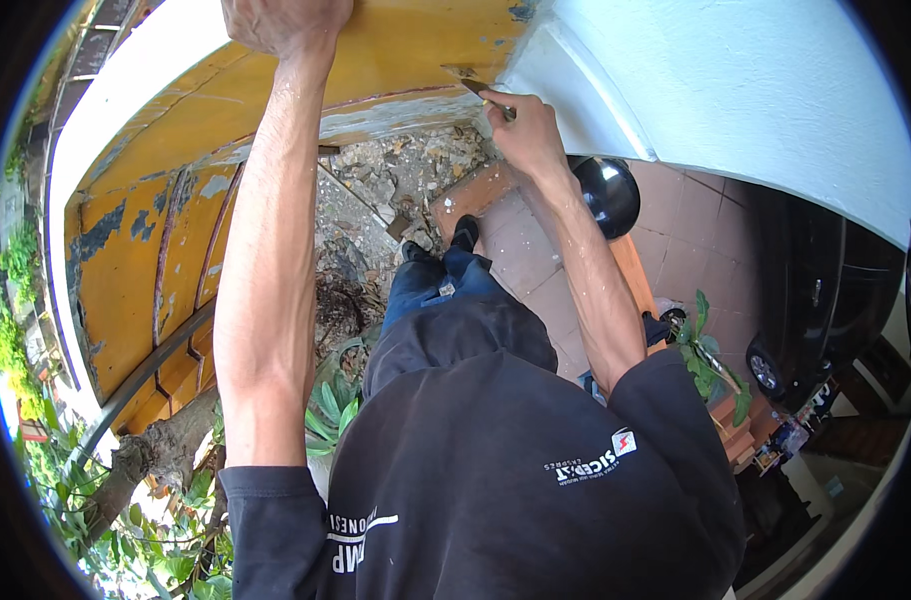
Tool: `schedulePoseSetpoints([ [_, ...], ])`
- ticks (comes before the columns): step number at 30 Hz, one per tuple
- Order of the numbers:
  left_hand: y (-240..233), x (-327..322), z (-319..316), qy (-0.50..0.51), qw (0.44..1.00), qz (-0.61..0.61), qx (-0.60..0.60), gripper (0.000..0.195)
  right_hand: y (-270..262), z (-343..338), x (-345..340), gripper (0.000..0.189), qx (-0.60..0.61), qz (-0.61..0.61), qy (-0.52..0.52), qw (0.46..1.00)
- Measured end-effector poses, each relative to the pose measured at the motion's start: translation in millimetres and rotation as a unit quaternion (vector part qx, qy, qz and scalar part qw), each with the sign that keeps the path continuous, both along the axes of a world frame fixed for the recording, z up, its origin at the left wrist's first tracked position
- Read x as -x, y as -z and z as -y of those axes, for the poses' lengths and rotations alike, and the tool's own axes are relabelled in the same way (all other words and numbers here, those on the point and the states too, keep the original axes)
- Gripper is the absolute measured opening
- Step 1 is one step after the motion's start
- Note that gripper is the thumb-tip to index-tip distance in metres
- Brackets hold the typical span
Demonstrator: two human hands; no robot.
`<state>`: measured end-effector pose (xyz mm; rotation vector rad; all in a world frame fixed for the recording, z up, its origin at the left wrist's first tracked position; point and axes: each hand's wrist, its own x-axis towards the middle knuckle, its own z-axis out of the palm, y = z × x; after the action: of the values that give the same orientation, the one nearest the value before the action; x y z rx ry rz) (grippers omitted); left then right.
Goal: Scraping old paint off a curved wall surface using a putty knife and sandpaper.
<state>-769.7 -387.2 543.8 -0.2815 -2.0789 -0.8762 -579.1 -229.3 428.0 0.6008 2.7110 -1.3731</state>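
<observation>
My right hand is closed around the handle of a scraper or putty knife. The blade's tip is at the lower part of a yellow painted wall, near the corner where it meets a pale blue wall; a small bare mark shows by the tip. Raised at the top edge, my left hand is against or close to the yellow wall. Its fingers are mostly cut off by the frame, so what they do is hidden. Paint is peeling off the yellow wall in several grey patches.
Paint chips and rubble cover the ground below the wall, beside a brick-edged step and tiles. A glossy black round object stands under my right forearm. Plants grow behind my left side. A dark car is parked at right.
</observation>
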Motion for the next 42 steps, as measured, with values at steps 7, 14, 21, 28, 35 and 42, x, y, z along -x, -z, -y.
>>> schedulePoseSetpoints([
  [7, 1, 1, 3, 0.009, 0.999, -0.036, 0.013, 0.027, -16, -6, -7, 0.03, 0.007, 0.021, 0.022, 1.0],
  [14, 5, 7, 5, 0.002, 0.999, -0.039, 0.019, 0.028, -17, -25, -7, 0.03, 0.041, 0.041, 0.012, 0.998],
  [21, 2, 4, 2, -0.021, 0.999, -0.014, 0.027, 0.03, 0, -24, -10, 0.032, 0.039, 0.012, 0.004, 0.999],
  [28, 3, 6, 3, -0.004, 0.999, -0.048, 0.019, 0.028, 35, -6, -20, 0.036, 0.052, 0.023, 0.042, 0.997],
  [35, 2, 4, 1, 0.003, 0.998, -0.068, 0.0, 0.026, 41, 17, -34, 0.045, 0.34, 0.058, 0.104, 0.933],
  [42, 3, 8, 2, 0.01, 0.997, -0.077, -0.011, 0.025, 52, 34, -29, 0.044, 0.406, -0.007, 0.131, 0.904],
])
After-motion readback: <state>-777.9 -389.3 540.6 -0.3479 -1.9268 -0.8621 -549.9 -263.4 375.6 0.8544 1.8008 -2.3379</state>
